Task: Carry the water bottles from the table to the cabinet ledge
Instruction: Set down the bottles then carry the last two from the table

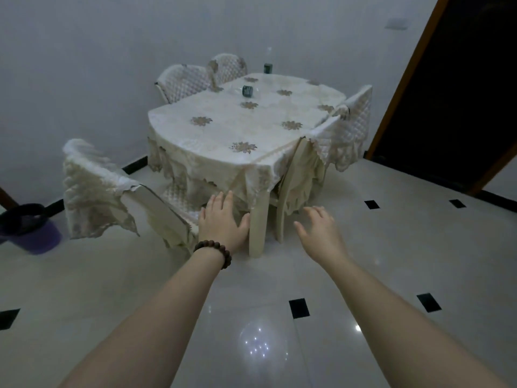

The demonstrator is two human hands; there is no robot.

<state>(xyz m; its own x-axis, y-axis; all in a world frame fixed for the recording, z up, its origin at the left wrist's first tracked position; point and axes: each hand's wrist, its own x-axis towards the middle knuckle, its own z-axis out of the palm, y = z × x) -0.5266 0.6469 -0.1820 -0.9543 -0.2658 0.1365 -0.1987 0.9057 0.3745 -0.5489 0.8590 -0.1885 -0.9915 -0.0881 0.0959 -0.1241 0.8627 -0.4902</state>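
Here both arms reach forward, left hand (223,219) and right hand (321,229) open-fingered, holding nothing

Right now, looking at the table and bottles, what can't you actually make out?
- Cabinet ledge: not in the head view at all.
- Upright bottle and lying bottle: clear, far, blurred; fill levels unreadable.
- Doorway: too dark to see inside.
- Dark object at the left edge: cut off, blurred.

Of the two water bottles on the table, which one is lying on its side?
The nearer bottle, toward the table's middle, lies on its side; the far bottle stands upright at the back edge.
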